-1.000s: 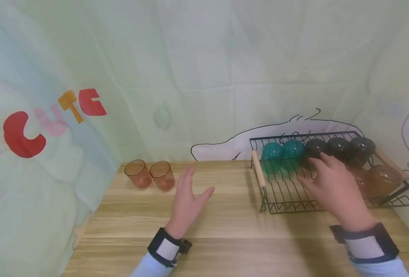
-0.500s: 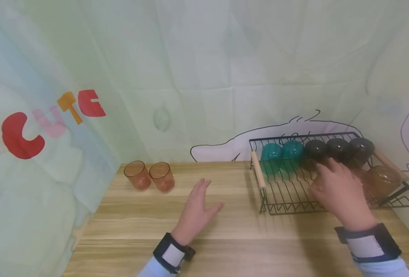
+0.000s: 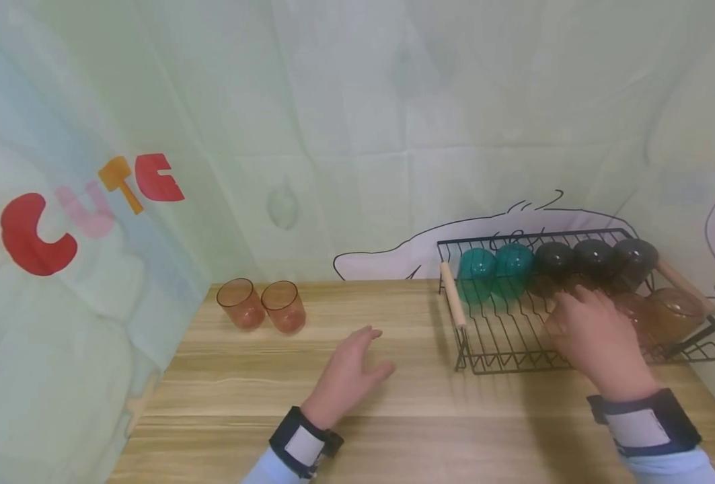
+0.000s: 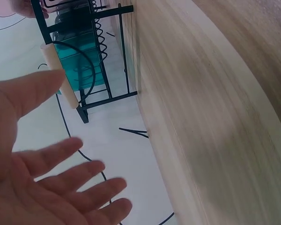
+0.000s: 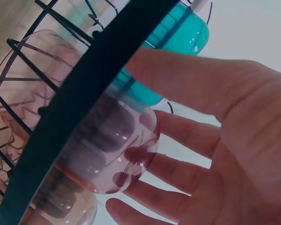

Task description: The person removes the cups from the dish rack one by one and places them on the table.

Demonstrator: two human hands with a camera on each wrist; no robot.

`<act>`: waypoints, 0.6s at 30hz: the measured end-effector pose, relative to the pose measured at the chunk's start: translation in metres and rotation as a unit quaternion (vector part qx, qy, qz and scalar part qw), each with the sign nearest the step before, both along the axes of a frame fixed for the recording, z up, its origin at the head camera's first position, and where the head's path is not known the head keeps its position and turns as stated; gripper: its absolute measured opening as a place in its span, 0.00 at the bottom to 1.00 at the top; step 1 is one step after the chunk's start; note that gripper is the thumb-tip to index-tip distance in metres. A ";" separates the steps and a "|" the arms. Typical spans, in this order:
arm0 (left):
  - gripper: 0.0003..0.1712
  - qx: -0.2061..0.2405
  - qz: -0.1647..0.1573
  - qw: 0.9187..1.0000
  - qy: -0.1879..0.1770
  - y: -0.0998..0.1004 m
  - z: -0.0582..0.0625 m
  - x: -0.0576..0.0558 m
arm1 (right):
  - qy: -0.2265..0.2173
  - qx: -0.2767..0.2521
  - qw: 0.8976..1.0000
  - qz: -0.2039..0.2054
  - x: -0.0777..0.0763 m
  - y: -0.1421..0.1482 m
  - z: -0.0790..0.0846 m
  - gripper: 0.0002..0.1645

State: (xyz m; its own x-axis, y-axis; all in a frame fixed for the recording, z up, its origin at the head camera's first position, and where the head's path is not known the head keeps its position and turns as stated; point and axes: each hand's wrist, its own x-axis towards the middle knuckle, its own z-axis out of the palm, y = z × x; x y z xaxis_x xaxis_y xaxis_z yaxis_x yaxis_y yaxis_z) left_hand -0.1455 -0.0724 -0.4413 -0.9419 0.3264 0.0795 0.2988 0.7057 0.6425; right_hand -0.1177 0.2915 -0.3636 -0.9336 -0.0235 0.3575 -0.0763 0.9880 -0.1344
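Note:
My right hand (image 3: 593,336) reaches over the front row of a black wire dish rack (image 3: 502,363) and grips an upside-down pinkish tumbler (image 5: 107,154). Fingertips show through the clear wall of this tumbler in the right wrist view, with the thumb on its other side. Right beside it stands an amber tumbler (image 3: 674,312), also upside down. Behind the hand, two teal glasses (image 3: 514,265) and several dark grey glasses (image 3: 593,255) fill the back row. My left hand (image 3: 345,380) hovers over the table, palm facing the rack, fingers relaxed and holding nothing.
Two orange-tinted tumblers (image 3: 284,309) stand upright near the table's back left edge. The rack has pale wooden handles, one (image 3: 453,296) on its left side. A printed cloth (image 3: 357,148) hangs right behind the wooden table (image 3: 405,430).
My left hand has moved right and back toward me, away from the two upright tumblers. The right hand's thumb and fingers have drawn together, moving slightly right.

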 end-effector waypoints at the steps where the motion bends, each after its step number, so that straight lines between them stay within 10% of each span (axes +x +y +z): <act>1: 0.35 -0.005 -0.009 1.000 -0.004 0.000 0.000 0.000 | 0.001 0.000 1.000 0.004 0.000 0.000 0.000 0.12; 18: 0.38 0.004 -0.039 0.999 -0.030 -0.003 0.013 0.005 | -0.002 -0.014 0.999 0.033 -0.002 -0.002 0.005 0.15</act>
